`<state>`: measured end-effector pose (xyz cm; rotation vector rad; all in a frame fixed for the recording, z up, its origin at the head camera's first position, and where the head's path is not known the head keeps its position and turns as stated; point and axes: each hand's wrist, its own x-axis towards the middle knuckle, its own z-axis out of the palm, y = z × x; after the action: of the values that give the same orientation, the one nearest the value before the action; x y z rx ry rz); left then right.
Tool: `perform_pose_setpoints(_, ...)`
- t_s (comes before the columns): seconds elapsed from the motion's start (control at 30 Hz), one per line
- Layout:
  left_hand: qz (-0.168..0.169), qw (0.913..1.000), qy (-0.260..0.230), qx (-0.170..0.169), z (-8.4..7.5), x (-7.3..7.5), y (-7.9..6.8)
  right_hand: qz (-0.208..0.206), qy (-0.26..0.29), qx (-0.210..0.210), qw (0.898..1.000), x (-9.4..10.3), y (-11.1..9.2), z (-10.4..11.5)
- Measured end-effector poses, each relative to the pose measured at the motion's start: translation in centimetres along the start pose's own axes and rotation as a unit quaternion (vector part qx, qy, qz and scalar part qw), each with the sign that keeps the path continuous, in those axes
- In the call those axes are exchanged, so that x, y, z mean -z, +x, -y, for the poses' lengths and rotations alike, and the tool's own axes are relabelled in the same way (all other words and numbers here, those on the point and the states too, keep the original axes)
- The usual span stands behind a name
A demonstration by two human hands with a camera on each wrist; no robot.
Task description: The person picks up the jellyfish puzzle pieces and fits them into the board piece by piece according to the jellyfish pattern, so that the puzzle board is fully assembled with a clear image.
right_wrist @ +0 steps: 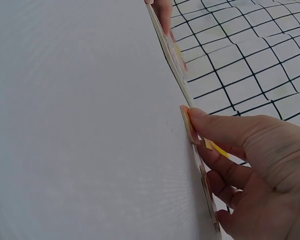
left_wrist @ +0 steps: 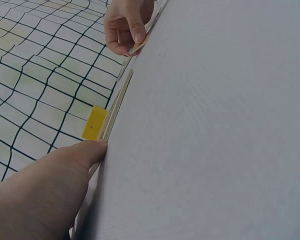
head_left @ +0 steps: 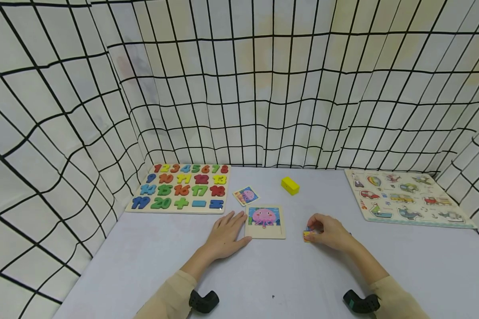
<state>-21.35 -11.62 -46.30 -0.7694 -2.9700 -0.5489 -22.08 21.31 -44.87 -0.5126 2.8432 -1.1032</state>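
Below frame centre, the left hand [head_left: 225, 235], fingers extended, touches the left edge of the octopus board [head_left: 265, 232]. Right of centre, the right hand [head_left: 330, 232] pinches a small piece [head_left: 306, 237] (white cloth [head_left: 293, 248] separates it from the board).

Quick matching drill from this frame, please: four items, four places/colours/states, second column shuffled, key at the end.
Column one
1. left hand
2. right hand
3. block
4. number board

Column two
A. Solid yellow
B. Leftmost of the four in the head view
C. Pinches a small piece
D. At the left edge of the octopus board

Right pairs
1-D
2-C
3-A
4-B
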Motion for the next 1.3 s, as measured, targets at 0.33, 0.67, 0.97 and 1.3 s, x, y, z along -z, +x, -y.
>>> perform_pose_setpoints(0.33, 0.001, 1.0, 0.0, 0.0, 0.1, 0.0, 0.0, 0.001, 0.043, -0.017, 0.999, 0.1, -0.1, 0.6)
perform_pose_setpoints(0.67, 0.002, 1.0, -0.006, 0.0, 0.0, 0.2, 0.1, 0.013, 0.093, -0.028, 0.995, 0.5, 0.0, 0.8)
perform_pose_setpoints(0.97, 0.001, 1.0, -0.005, -0.004, 0.1, 0.2, 0.0, 0.004, 0.097, -0.042, 0.994, 0.2, 0.6, 1.3)
perform_pose_setpoints(1.3, 0.002, 1.0, -0.004, -0.005, 0.0, 0.1, 0.0, 0.004, 0.08, -0.036, 0.996, -0.6, 2.1, 2.2)
